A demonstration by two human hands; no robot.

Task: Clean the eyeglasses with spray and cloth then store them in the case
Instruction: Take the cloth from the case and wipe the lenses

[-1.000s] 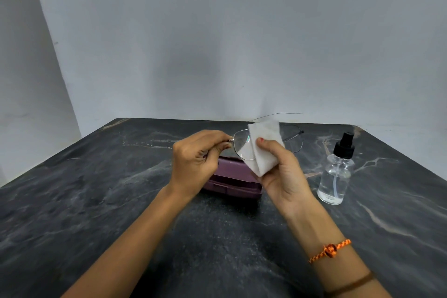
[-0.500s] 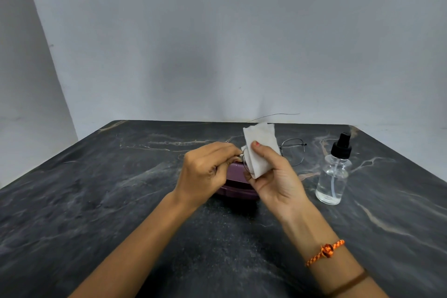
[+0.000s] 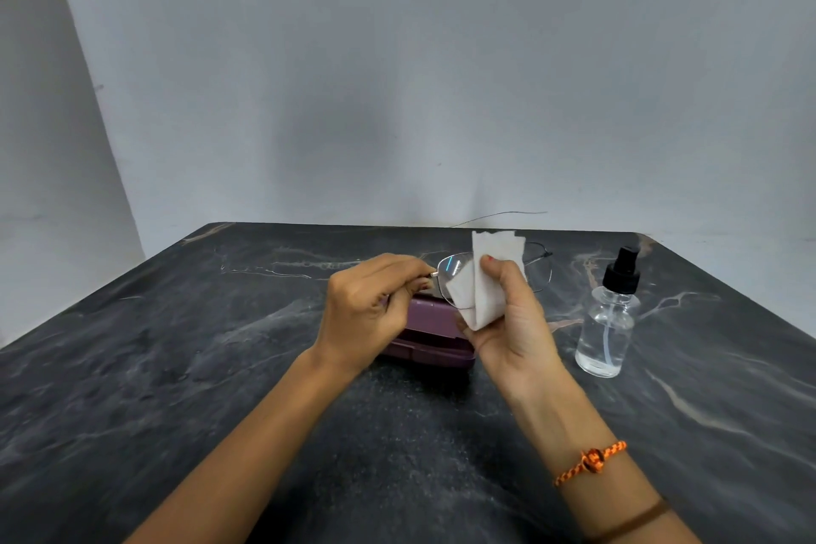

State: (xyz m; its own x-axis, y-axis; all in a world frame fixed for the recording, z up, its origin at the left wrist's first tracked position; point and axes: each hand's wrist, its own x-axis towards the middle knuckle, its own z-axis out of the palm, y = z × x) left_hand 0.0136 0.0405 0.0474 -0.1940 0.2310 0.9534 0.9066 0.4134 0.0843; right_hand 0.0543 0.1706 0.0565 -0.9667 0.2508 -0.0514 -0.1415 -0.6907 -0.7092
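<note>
White folded cloth [image 3: 485, 278] is wrapping over one lens of the thin wire-rimmed eyeglasses [image 3: 541, 267], and your right hand [image 3: 512, 322] is pinching it there, thumb on the near face, while your left hand [image 3: 368, 309] is gripping the frame at its left hinge with curled fingers. You're holding the glasses up in the air, just above the closed purple hard case [image 3: 430, 333] that is lying on the dark marbled table [image 3: 176, 367]. The clear spray bottle with the black pump top [image 3: 607, 322] is standing upright to the right of your right hand, apart from it.
</note>
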